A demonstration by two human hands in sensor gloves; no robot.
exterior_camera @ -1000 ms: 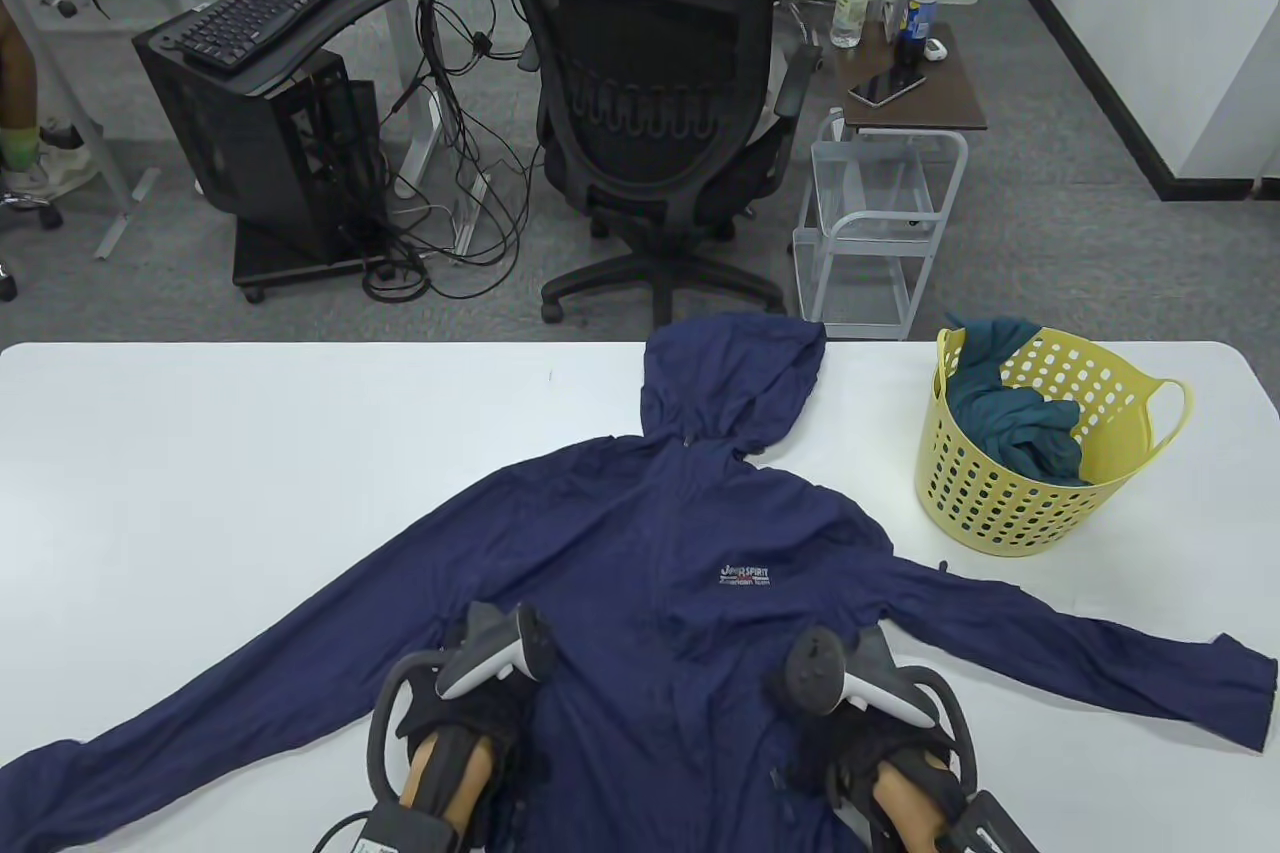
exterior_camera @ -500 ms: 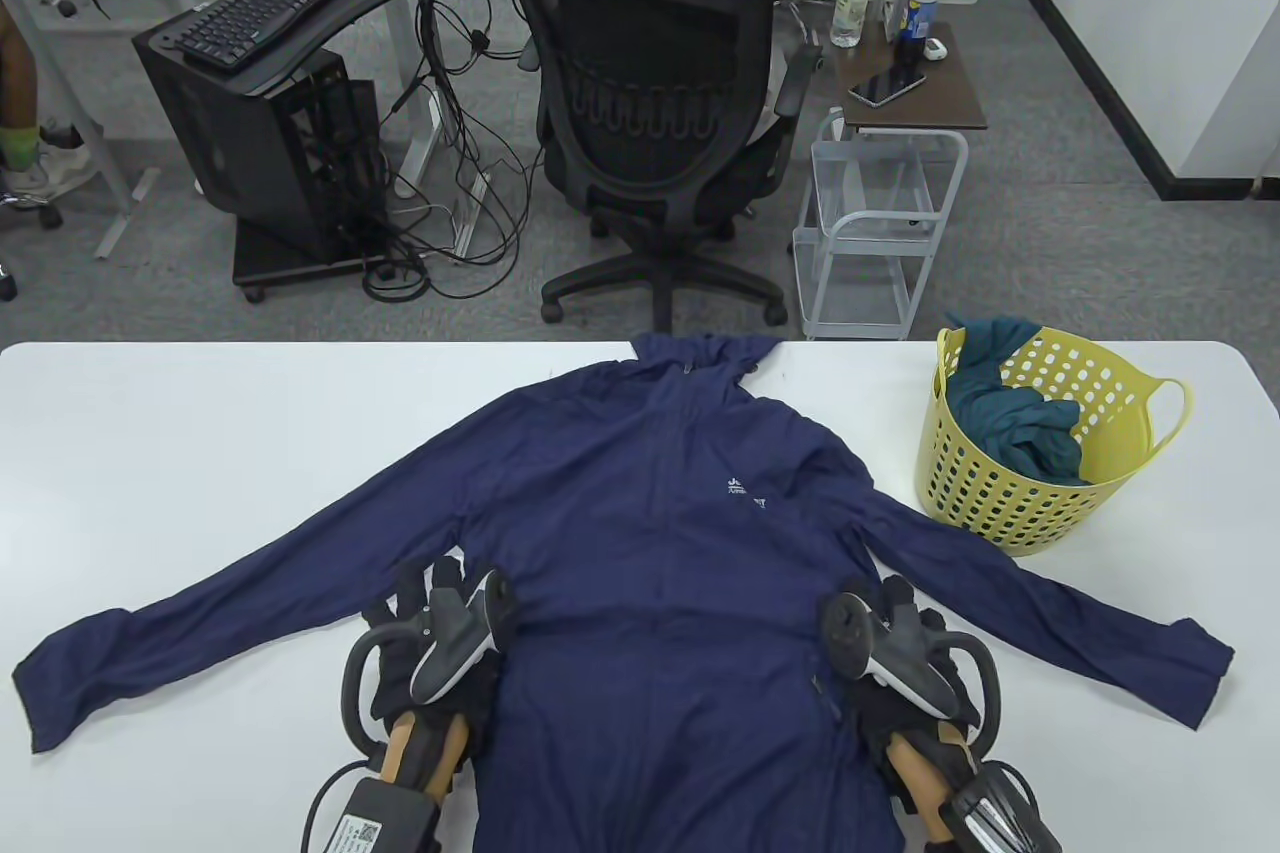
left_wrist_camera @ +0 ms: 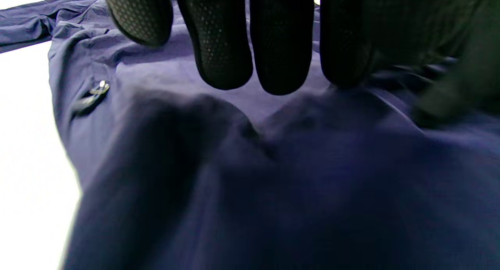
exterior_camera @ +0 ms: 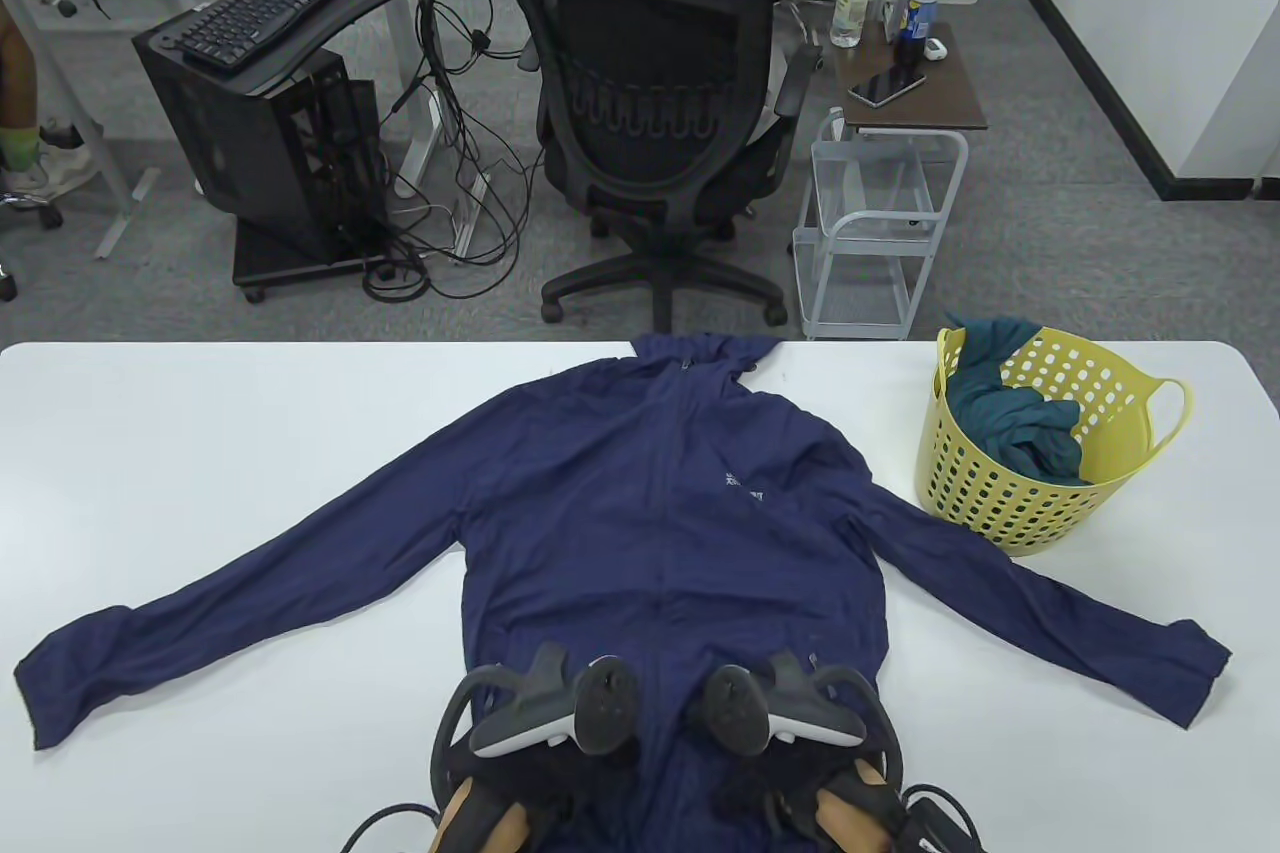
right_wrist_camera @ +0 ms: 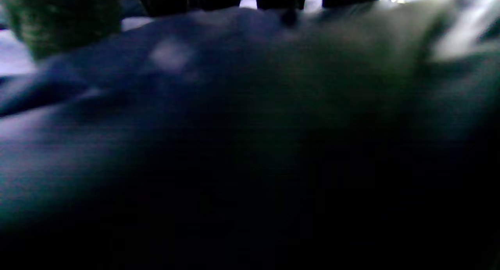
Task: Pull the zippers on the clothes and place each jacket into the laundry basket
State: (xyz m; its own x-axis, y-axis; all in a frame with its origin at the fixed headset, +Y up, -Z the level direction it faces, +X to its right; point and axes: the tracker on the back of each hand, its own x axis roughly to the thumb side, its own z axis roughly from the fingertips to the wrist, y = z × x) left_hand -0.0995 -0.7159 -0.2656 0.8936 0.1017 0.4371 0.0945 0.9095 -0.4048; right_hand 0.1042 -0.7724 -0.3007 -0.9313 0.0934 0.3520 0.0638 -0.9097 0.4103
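A navy hooded jacket (exterior_camera: pixel 660 533) lies front up on the white table (exterior_camera: pixel 200 453), sleeves spread left and right, its hood hanging over the far edge. Both gloved hands rest low on its front, either side of the centre line: my left hand (exterior_camera: pixel 560 708) and my right hand (exterior_camera: pixel 765 708), their fingers hidden under the trackers. In the left wrist view straight fingertips (left_wrist_camera: pixel 226 63) hover just above the jacket fabric (left_wrist_camera: pixel 250 176), near a small zipper pull (left_wrist_camera: pixel 93 96). The right wrist view is dark and blurred, mostly jacket cloth (right_wrist_camera: pixel 195 125). The yellow laundry basket (exterior_camera: pixel 1000 503) holds a teal garment (exterior_camera: pixel 1010 423).
The basket stands at the table's right, just beyond the jacket's right sleeve. Behind the table are an office chair (exterior_camera: pixel 650 113) with a person seated in it, a small wire cart (exterior_camera: pixel 870 223) and a computer stand (exterior_camera: pixel 270 93).
The jacket slid away from me until its hood dropped over the far edge. Both hands left the jacket's sides and came together at the middle of its lower front.
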